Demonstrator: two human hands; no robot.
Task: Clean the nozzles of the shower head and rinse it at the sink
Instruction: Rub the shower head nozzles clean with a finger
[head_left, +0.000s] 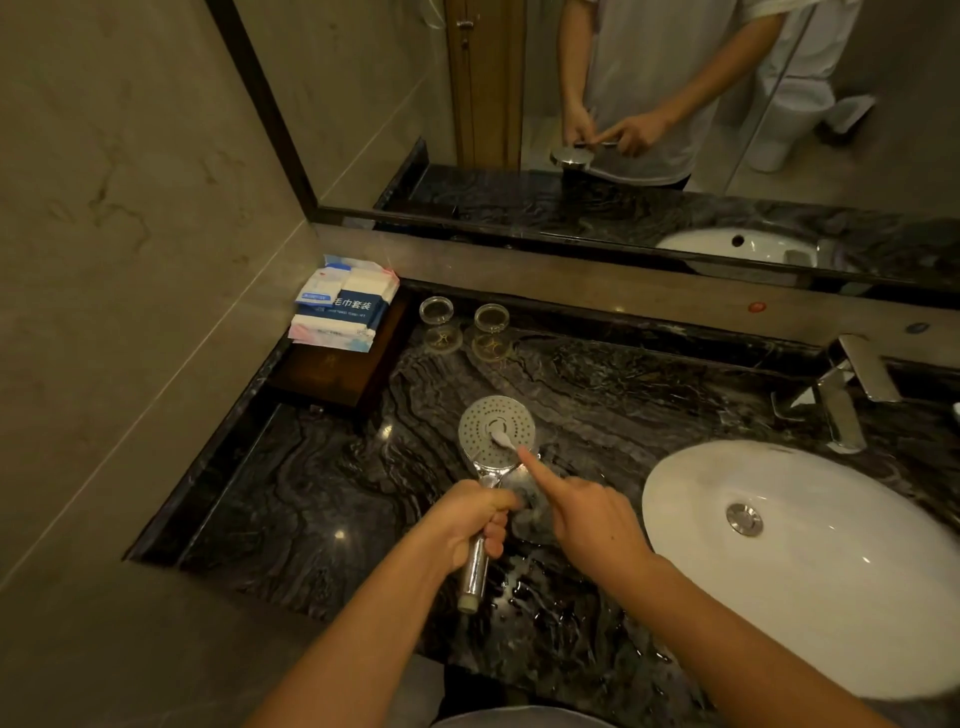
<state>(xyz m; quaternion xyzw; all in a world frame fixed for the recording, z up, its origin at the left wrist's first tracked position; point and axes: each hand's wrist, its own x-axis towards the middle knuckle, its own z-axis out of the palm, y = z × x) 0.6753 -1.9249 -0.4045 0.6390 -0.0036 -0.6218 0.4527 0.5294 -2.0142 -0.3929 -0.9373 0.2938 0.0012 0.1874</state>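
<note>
Hands are working over a dark marble tabletop beside a white oval sink lying to the right. The left hand is gripping the chrome handle of a shower head, holding its round nozzle face turned upward above the tabletop, left of the sink. The right hand is pinching a small white brush, index finger stretched along it, pressing the tip against the centre of the nozzle face. A chrome faucet is standing at the far right, two glasses and a packet of towels at the far left.
</note>
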